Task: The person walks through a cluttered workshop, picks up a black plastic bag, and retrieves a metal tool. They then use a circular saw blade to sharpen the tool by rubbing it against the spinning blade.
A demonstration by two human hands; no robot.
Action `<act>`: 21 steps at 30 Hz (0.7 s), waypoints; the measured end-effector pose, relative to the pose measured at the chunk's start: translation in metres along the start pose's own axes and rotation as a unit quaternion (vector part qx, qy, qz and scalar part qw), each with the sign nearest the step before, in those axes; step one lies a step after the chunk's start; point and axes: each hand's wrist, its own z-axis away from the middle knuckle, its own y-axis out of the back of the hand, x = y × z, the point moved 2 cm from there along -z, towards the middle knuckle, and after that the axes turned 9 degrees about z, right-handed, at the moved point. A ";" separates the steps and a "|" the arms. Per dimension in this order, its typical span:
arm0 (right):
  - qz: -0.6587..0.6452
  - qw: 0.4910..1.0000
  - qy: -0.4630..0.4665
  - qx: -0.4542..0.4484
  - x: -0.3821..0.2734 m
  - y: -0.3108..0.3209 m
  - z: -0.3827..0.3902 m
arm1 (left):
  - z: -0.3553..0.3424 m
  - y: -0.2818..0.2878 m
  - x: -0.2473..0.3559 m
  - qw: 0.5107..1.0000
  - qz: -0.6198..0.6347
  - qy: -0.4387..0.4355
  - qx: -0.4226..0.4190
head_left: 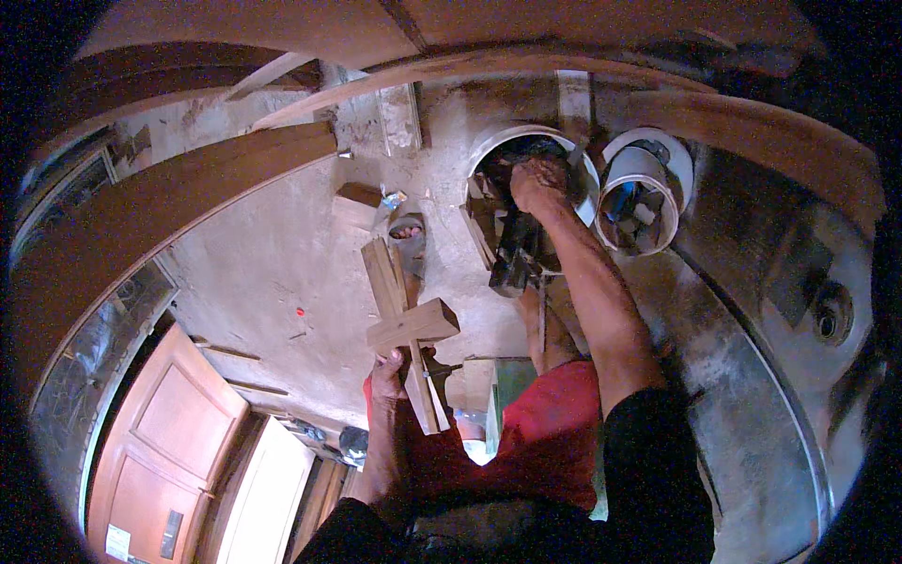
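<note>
My left hand (387,374) is closed around several cut wood pieces in front of my lap. A short wood block (413,323) lies crosswise over longer wood strips (383,273) that stick out above and below it. My right arm stretches forward to a round white bucket (587,193) on the floor. Inside its mouth my right hand (540,185) is curled, its fingertips hidden among dark contents. A black, angular object (515,256) leans out over the bucket's near rim, beside wood offcuts (479,226).
Right of the bucket, a smaller white bucket (669,226) holds mixed scraps. A wood block (357,205) lies on the floor near my foot (406,229). Long curved-looking boards (225,183) span the left and far side. A panelled wooden door (160,442) stands at lower left.
</note>
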 end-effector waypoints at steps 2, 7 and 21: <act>0.028 0.999 0.015 0.004 -0.004 -0.002 0.002 | -0.002 0.004 -0.002 1.000 0.010 -0.002 0.005; 0.081 0.995 0.052 -0.029 0.022 -0.043 -0.056 | -0.006 -0.011 0.003 1.000 0.020 -0.009 0.002; -0.010 0.997 0.051 -0.056 0.058 -0.116 -0.135 | 0.007 0.004 0.009 0.995 -0.033 -0.053 0.075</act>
